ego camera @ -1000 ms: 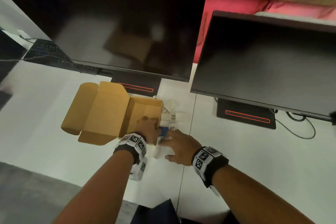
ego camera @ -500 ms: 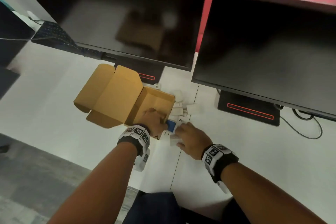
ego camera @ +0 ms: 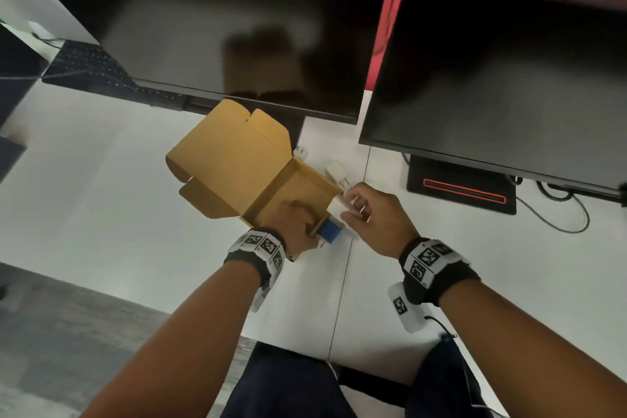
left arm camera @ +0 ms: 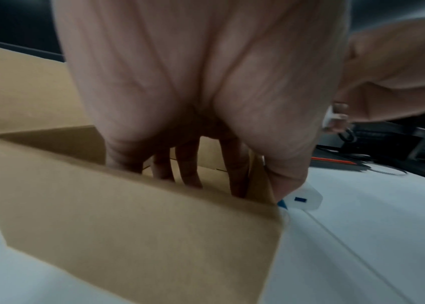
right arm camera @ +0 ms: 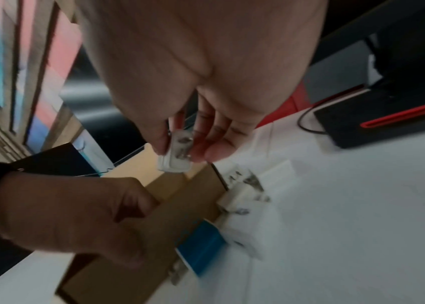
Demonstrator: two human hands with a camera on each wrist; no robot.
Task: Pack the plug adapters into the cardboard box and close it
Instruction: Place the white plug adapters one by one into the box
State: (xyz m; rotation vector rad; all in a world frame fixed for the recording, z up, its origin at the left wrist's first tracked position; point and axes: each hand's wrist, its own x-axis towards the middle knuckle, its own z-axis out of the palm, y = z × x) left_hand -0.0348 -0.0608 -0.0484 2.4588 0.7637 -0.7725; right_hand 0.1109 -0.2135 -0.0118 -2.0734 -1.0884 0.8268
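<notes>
The brown cardboard box (ego camera: 298,180) lies open on the white desk, its lid folded back to the left. My left hand (ego camera: 305,221) grips the box's near right wall (left arm camera: 256,176), fingers inside and thumb outside. My right hand (ego camera: 351,209) pinches a white plug adapter (right arm camera: 176,154), prongs toward the palm, just above the box's right edge. A blue and white adapter (ego camera: 330,231) lies on the desk against the box's right side. Another white adapter (right arm camera: 242,193) lies beside it, and further ones (ego camera: 336,171) lie behind the box.
Two dark monitors (ego camera: 237,27) (ego camera: 502,78) overhang the back of the desk, close above the box lid. A black stand with a red stripe (ego camera: 461,188) and a cable (ego camera: 559,210) are at the right. A keyboard (ego camera: 91,68) sits far left. The desk's front edge runs by my knees.
My right hand has picked a white adapter off the desk and raised it toward the box's right edge. My left hand has kept its grip on the box wall.
</notes>
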